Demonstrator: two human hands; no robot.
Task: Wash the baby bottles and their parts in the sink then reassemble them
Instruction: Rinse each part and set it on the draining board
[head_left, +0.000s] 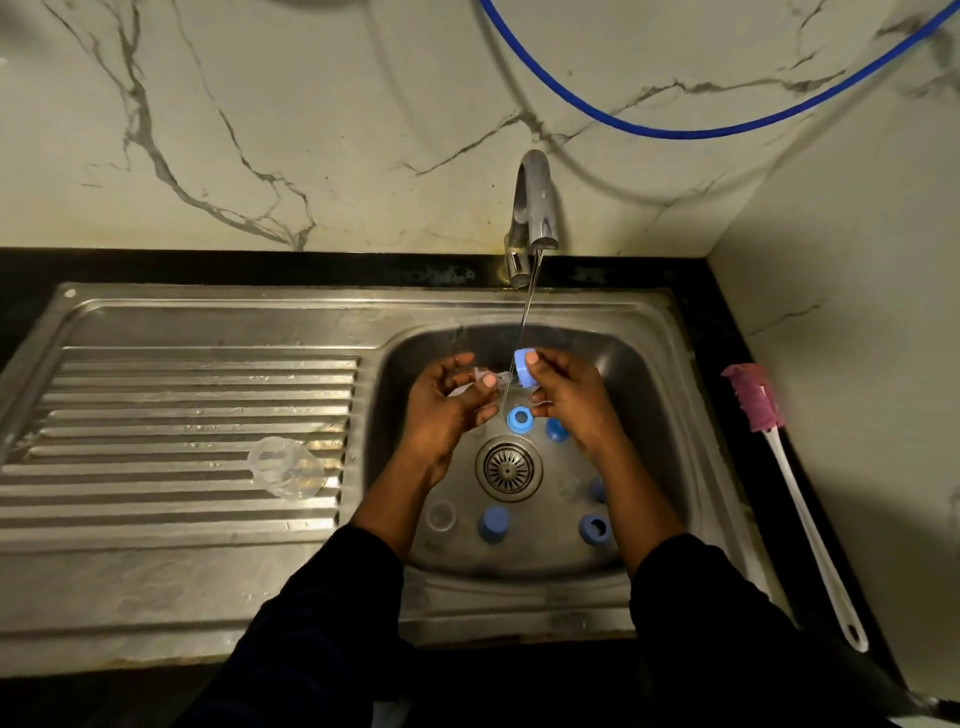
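- Marble wall (311, 130) backs a steel sink (393, 374); a thin stream falls from the tap (535, 208).
- My right hand (566, 400) pinches a blue ring (524, 370) under the water.
- My left hand (447, 410) grips a clear part (485, 378) beside it.
- Loose blue parts (493, 524) lie in the basin.
- One clear bottle (285, 467) lies on the drainboard (156, 389).
- One bottle brush (795, 499) rests on the right counter (727, 332).

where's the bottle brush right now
In the head view, the bottle brush lies on the black counter right of the sink, beside the side wall, pink head at the far end and white handle pointing back toward the person.
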